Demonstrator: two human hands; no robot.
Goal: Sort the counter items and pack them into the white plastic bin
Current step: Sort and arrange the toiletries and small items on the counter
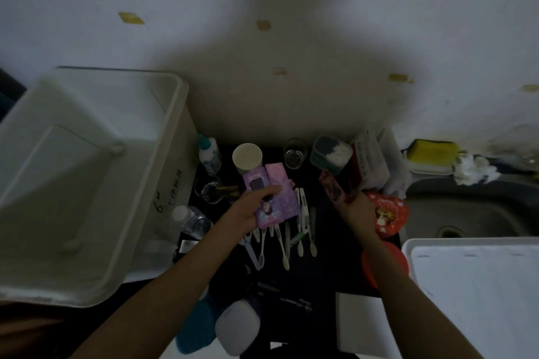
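The left hand point(252, 208) lies over two purple boxes point(269, 195), thumb across their faces and fingers apparently tucked beneath, so it holds both as a pair. The right hand point(357, 210) is closed around the near end of a dark red patterned box point(331, 188), which tilts up and to the left.

The likeliest slip is the two purple boxes sliding apart, since one hand holds both and nothing locks them together. A dropped box would land on the toothbrushes point(291, 230) fanned out just below and scatter them. Carrying left toward the white plastic bin point(87, 160), the forearm could also knock the small glass point(211, 189) or the clear bottle point(189, 217) standing beside the bin wall. The bin looks empty, so packing has probably barely begun.

The desk point(320, 265) is dark and crowded; a beige cup point(247, 158) and a cotton swab tub point(331, 154) stand at the far edge. A sink point(466, 213) lies to the right, a yellow sponge point(431, 150) behind it. The white wall point(291, 52) carries scraps of yellow tape, and the light is dim.
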